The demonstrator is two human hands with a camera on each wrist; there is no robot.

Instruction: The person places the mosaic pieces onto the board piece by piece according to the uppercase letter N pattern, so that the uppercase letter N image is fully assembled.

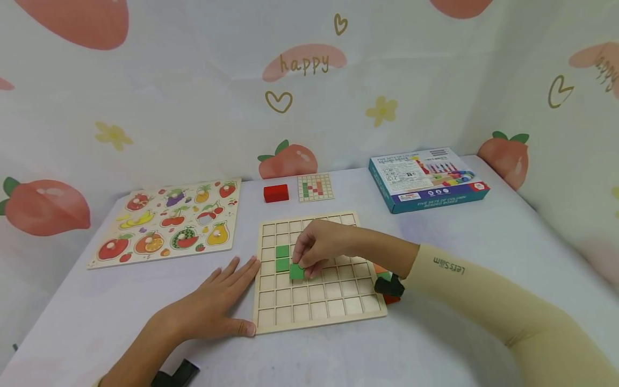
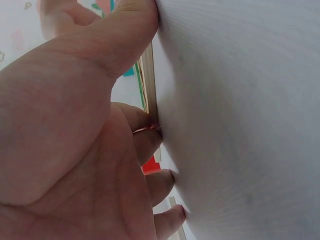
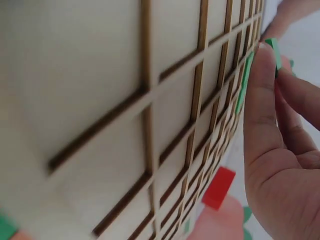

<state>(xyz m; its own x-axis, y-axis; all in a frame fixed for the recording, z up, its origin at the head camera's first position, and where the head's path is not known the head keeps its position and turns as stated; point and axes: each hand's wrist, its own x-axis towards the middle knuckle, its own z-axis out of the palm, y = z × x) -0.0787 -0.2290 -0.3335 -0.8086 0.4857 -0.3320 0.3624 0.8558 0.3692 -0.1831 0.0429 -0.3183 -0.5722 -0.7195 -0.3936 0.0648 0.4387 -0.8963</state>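
Green, flat and square, a small tile [image 1: 297,271] is pinched in the fingers of the right hand [image 1: 325,244], thumb set against its right side, so that it juts leftward past them. Being square, it has no long axis; what matters is its place over the grid board [image 1: 316,293]. From the head view it sits over the third column from the left, just beside and slightly nearer the person than the lower of two green tiles, the upper one [image 1: 282,251] and the lower one [image 1: 282,265], stacked in the second column. The right wrist view shows it apart from those two; whether any edge touches the board cannot be told.

The left hand [image 1: 208,309] is farther from the tile, its fingers spread and meeting the board's left edge, the thumb by the near left corner. Past the board's right edge, orange, green and red pieces [image 1: 382,277] show partly behind the right wrist. Beyond the far edge, a red block [image 1: 276,193] and a small grid card [image 1: 316,187] lie on the table [image 1: 300,360].
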